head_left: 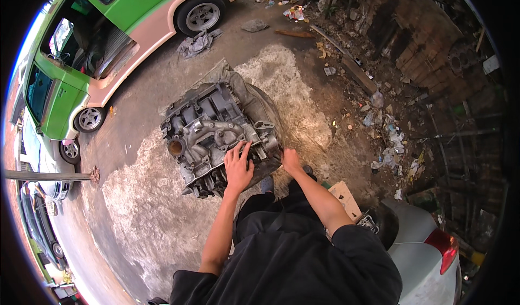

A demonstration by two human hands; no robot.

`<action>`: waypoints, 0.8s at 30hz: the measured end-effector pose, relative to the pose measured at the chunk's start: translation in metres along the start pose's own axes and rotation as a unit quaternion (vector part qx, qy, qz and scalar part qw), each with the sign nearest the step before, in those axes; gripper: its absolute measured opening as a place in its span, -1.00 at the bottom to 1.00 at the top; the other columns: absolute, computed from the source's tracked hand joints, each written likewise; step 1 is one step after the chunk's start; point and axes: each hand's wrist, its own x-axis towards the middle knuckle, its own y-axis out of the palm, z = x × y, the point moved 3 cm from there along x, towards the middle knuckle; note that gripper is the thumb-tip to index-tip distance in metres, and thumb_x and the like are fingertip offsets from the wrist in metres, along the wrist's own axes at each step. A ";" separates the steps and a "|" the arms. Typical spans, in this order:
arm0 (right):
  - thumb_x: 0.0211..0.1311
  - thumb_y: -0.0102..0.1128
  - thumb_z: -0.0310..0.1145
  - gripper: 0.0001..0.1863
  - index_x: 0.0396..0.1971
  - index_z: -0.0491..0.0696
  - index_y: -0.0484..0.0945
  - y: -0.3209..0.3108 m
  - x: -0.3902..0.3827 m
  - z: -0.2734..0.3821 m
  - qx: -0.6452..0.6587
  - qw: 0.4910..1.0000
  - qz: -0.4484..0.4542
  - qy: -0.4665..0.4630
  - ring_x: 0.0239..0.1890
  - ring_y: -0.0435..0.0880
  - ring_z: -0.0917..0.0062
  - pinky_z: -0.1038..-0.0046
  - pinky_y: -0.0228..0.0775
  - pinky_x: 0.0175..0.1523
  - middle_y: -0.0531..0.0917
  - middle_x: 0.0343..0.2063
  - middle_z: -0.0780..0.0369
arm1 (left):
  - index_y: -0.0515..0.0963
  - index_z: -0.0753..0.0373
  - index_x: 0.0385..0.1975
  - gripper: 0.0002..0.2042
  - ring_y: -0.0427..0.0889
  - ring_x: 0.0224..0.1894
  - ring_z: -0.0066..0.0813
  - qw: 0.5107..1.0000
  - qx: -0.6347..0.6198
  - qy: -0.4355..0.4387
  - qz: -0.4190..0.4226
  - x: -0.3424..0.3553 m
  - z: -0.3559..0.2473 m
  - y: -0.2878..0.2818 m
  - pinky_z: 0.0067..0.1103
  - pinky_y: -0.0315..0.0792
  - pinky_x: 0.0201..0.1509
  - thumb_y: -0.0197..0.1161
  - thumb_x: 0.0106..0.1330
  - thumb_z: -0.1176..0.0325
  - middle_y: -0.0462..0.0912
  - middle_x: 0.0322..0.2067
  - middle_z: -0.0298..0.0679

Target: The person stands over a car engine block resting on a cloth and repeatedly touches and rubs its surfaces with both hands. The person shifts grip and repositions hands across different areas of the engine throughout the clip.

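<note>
A grey metal engine block (208,126) with a curved pipe manifold (208,134) along its near side stands in front of my legs. A round opening with a rusty brown inside (176,147) shows at its left end. My left hand (238,168) lies on the engine's near right part, fingers apart and resting on the metal. At the engine's right end my right hand (291,160) is closed against the edge; whatever it grips is hidden by the fingers. Beneath and behind the engine spreads a dirty grey-brown cloth (252,96).
A green and pink van (146,18) with an open side door stands at the back left. Litter (392,142) and planks (346,61) line the right side. A silver car's rear (422,261) and a cardboard piece (345,199) are close on my right. A rag (197,43) lies by the van's wheel.
</note>
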 end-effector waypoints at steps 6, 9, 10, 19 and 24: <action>0.47 0.19 -0.39 -0.73 -0.01 -0.26 0.67 -0.011 -0.026 0.003 0.117 0.992 -0.019 -0.054 -0.33 0.71 -0.14 -0.01 0.53 -0.18 0.68 -0.42 -0.23 | 0.43 0.02 0.43 -0.33 0.35 0.33 -0.05 1.000 0.000 0.001 -0.001 -0.001 0.001 0.002 -0.14 0.18 0.45 0.32 0.22 0.44 0.41 0.33 -0.20; 0.45 0.16 -0.44 -0.69 0.08 -0.26 0.66 -0.019 -0.032 0.018 0.127 0.991 -0.021 -0.047 -0.30 0.73 -0.13 0.01 0.53 -0.17 0.69 -0.38 -0.25 | 0.43 0.02 0.43 -0.33 0.35 0.33 -0.05 1.000 0.004 -0.001 -0.001 -0.001 0.002 0.003 -0.14 0.18 0.45 0.31 0.23 0.44 0.41 0.33 -0.19; 0.45 0.16 -0.44 -0.68 0.09 -0.26 0.65 -0.020 -0.033 0.023 0.138 0.989 -0.019 -0.043 -0.29 0.73 -0.12 0.02 0.53 -0.16 0.69 -0.36 -0.25 | 0.43 0.02 0.43 -0.33 0.35 0.34 -0.05 1.000 0.004 -0.001 -0.001 -0.001 0.002 0.003 -0.14 0.18 0.45 0.31 0.23 0.44 0.42 0.33 -0.19; 0.47 0.08 -0.45 -0.54 0.26 -0.37 0.51 -0.031 -0.036 0.039 0.180 0.984 0.012 -0.003 -0.26 0.81 0.07 0.12 0.55 -0.11 0.75 -0.17 -0.23 | 0.45 0.02 0.41 -0.35 0.35 0.35 -0.05 1.000 -0.003 -0.001 -0.008 -0.001 0.002 0.003 -0.13 0.18 0.45 0.30 0.23 0.44 0.42 0.32 -0.18; 0.47 0.11 -0.44 -0.51 0.30 -0.37 0.48 -0.028 -0.033 0.035 0.177 0.984 0.030 0.000 -0.36 0.78 0.20 0.17 0.54 -0.17 0.76 -0.24 -0.21 | 0.46 0.02 0.40 -0.35 0.35 0.35 -0.06 1.000 -0.002 0.000 -0.014 -0.001 0.001 0.003 -0.14 0.18 0.45 0.30 0.22 0.45 0.43 0.32 -0.19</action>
